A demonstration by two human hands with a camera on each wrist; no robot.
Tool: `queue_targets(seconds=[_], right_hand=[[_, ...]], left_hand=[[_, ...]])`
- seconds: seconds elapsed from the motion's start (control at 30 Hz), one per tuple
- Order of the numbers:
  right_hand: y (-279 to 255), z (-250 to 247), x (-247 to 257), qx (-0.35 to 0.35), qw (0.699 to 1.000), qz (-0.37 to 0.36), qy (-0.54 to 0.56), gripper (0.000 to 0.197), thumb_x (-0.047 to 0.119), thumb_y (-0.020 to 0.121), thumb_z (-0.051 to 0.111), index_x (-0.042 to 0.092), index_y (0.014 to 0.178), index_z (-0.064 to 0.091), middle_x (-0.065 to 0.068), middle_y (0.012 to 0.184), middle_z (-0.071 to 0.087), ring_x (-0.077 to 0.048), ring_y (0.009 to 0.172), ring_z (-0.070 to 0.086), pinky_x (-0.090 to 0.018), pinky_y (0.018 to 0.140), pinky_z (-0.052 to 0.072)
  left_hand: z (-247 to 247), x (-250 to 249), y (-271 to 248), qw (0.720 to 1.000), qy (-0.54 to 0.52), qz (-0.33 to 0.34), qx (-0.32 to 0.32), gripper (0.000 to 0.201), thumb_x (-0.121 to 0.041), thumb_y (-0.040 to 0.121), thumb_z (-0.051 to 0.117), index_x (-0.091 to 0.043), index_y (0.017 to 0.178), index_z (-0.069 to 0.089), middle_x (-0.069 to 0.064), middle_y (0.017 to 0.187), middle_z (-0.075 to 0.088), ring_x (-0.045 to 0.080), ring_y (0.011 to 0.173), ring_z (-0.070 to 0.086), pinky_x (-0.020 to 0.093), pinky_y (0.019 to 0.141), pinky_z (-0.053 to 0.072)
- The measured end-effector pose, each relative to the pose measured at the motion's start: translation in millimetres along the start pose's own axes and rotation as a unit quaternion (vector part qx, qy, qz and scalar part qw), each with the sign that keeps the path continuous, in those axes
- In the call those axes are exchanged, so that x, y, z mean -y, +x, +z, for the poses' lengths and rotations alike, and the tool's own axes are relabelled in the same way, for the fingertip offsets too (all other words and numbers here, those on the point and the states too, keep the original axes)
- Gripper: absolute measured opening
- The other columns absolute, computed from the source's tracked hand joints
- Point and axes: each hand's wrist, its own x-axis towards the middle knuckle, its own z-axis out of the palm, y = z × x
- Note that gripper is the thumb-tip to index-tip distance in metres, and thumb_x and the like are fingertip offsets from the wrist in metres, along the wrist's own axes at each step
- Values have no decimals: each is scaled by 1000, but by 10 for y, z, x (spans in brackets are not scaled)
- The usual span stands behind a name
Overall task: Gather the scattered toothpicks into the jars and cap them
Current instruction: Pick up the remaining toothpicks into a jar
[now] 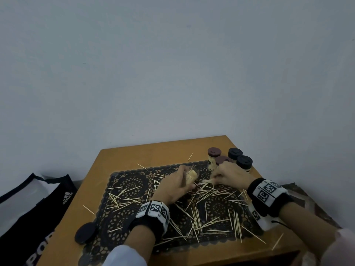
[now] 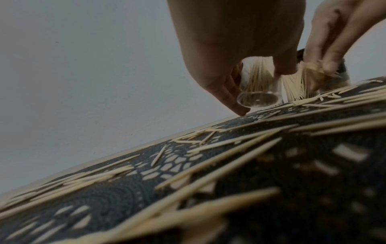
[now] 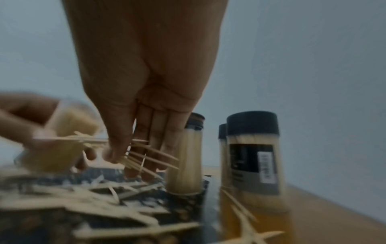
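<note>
L hand (image 1: pixel 173 186) is curled round an open clear jar (image 1: pixel 191 176), tilted w/ its mouth toward the far right; jar is already packed w/ toothpicks. From the left wrist view the jar's round clear base (image 2: pixel 259 99) sits just above the mat, fingers (image 2: pixel 224 90) wrapped along its side. R hand (image 1: pixel 231 174) is just beside it, to the right, thumb & fingers pinching a small bundle of toothpicks (image 1: pixel 206 181) whose tips point toward the jar mouth; bundle not in the jar yet. Right wrist view shows the sticks (image 3: pixel 146 155) fanned out below the fingers (image 3: pixel 158 145), pic blurry.

Under & near both hands: black lace mat (image 1: pixel 126 183) on a wooden table (image 1: pixel 134 156), loose toothpicks (image 1: pixel 197 214) scattered all over the mat, thickest between the wrists & toward the near edge; a few strays lie off the mat on bare wood.

Just past the R hand, far right corner of table: four capped jars in a cluster – two w/ brown caps (image 1: pixel 213 151), two w/ black caps (image 1: pixel 244 162), all full.

Near side of L wrist, at the mat's left edge: a loose black cap (image 1: pixel 85 234) lying flat.

Further left, off the table: black & white bag (image 1: pixel 36 206).
</note>
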Motion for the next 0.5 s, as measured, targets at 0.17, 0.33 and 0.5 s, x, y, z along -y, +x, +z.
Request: queue_targets(seconds=[0.17,0.33,0.5], right_hand=[[139,-183,218,-79,995,28,47,12,24,89,67,21,80,74,7,70,70,3,53,57,-12,54,43],[276,-327,481,-43,994,16,-104,17,22,93,59,17,93,74,1,82,66,-15,73,56,-29,67,48],[426,-438,682,0,982,-8,-188,16,23,93,59,16,96,72,-1,85,65,-20,81,61,-31,69,46]], left_hand=[[-2,52,3,1000,-6,0,-17,55,-49,91,60,-23,133,35,3,118,63,19,96,60,30,77,41],[10,23,7,1000,-2,4,-13,54,-48,92,59,-21,131,34,4,117,62,19,91,57,28,73,36],[13,19,8,1000,-10,-12,-19,54,-52,92,57,-19,128,35,1,104,62,17,82,55,30,71,37]])
